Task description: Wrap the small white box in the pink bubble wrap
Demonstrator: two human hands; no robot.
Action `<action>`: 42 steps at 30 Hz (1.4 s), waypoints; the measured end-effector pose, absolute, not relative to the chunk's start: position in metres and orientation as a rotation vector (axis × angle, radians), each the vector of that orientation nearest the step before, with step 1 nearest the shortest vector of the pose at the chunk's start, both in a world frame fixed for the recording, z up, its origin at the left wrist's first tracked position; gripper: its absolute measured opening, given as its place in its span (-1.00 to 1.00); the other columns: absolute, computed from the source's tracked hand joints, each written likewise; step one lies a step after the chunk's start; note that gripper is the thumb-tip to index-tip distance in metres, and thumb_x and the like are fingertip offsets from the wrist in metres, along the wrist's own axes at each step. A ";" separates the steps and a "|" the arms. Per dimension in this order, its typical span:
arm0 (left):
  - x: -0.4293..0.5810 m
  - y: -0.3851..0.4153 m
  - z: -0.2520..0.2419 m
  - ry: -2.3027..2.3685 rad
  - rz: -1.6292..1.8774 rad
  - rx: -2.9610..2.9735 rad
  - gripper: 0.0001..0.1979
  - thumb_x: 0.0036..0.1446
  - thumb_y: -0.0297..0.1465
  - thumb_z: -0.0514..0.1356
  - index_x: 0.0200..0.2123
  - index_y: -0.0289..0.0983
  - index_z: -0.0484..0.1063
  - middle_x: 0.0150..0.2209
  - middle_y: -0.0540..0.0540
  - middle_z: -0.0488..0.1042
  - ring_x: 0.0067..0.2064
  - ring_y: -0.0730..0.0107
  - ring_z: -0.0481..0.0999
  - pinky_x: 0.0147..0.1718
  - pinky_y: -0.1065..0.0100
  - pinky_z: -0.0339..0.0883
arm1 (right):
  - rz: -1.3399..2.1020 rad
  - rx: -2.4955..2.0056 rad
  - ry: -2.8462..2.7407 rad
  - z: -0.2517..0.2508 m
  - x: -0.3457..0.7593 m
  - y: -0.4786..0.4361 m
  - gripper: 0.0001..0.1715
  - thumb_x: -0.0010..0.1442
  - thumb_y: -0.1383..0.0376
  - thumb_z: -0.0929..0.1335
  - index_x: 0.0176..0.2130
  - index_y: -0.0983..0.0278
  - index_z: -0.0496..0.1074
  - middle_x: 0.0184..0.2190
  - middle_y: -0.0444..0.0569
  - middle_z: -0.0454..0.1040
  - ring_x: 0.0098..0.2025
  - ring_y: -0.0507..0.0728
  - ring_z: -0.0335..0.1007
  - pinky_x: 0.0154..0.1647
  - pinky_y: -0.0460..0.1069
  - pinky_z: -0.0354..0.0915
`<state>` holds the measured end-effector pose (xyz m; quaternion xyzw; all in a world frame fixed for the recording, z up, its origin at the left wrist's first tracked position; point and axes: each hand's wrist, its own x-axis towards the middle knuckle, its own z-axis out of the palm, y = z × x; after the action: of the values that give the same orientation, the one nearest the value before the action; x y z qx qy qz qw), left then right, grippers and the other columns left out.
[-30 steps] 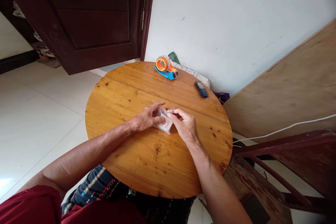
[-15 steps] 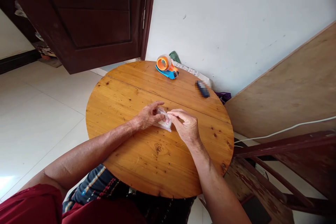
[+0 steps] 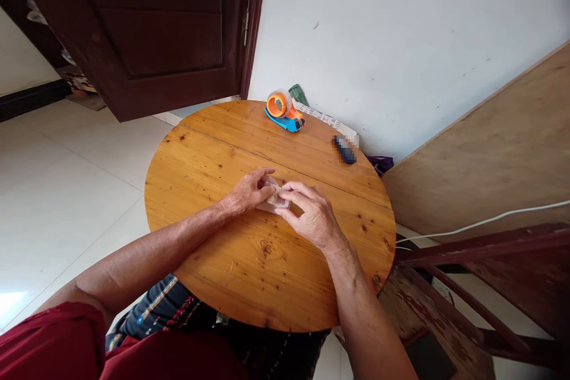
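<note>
A small, pale plastic packet (image 3: 282,202) lies at the middle of the round wooden table, partly covered by my fingers. Its contents are too small to make out. My left hand (image 3: 250,191) grips the packet's left side, thumb across the top and index finger stretched out past its far edge. From the right, my right hand (image 3: 312,212) holds the packet's right side, with the thumb at the near edge and the fingers on the far part. Both hands rest low over the wood.
The round wooden table (image 3: 262,276) stands against a white wall. At its far edge are an orange and blue tape dispenser (image 3: 285,113), a printed paper strip (image 3: 332,122) and a dark, blurred-out object (image 3: 344,149). A dark red door (image 3: 173,41) stands open at the back left.
My right thumb has moved down to the packet's near edge, and the right fingers have spread from a pinch. The packet's pinkish print is now mostly covered. My left hand has barely moved.
</note>
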<state>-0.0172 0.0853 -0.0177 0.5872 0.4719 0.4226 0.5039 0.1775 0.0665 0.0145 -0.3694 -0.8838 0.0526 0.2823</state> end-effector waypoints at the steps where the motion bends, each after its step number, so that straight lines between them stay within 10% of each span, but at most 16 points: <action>1: -0.018 0.085 -0.017 1.158 1.026 1.434 -0.42 0.06 -0.38 0.22 0.18 -0.37 0.32 -0.14 -0.14 0.52 -0.18 0.32 0.50 -0.17 0.32 0.39 | 0.126 -0.993 -2.366 0.014 0.177 0.066 -0.80 0.13 0.33 0.47 -0.18 0.16 0.55 -0.10 -0.02 0.58 -0.12 0.20 0.52 -0.09 0.09 0.30; 13: -0.017 0.077 -0.011 1.245 1.027 1.595 -0.26 -0.02 -0.27 0.37 0.22 -0.36 0.31 0.09 -0.31 0.39 0.07 0.02 0.40 0.07 0.08 0.30 | 0.219 -0.991 -2.335 0.013 0.178 0.067 -0.77 0.13 0.34 0.46 -0.15 0.17 0.51 -0.10 0.00 0.56 -0.09 0.21 0.51 -0.05 0.09 0.31; 33: -0.015 0.078 -0.022 1.077 1.019 1.572 -0.28 0.07 -0.32 0.33 0.29 -0.28 0.24 -0.07 -0.18 0.45 -0.09 0.26 0.46 -0.02 0.18 0.36 | 0.434 -0.950 -2.173 0.014 0.187 0.072 -0.51 0.05 0.18 0.51 -0.02 0.18 0.43 0.08 0.10 0.45 0.17 0.31 0.36 0.20 0.25 0.26; 42: -0.014 0.076 -0.022 1.137 1.057 1.678 -0.32 0.06 -0.21 0.35 0.23 -0.26 0.32 -0.01 -0.22 0.43 -0.03 0.18 0.45 0.01 0.14 0.37 | 0.426 -0.959 -2.252 0.006 0.181 0.076 -0.71 0.05 0.35 0.46 -0.17 0.17 0.47 -0.09 0.03 0.57 -0.02 0.27 0.50 0.03 0.21 0.34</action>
<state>-0.0135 0.0764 -0.0218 0.6679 0.4525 0.4207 0.4150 0.1814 0.0759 0.0064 -0.3654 -0.8579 0.1624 0.3227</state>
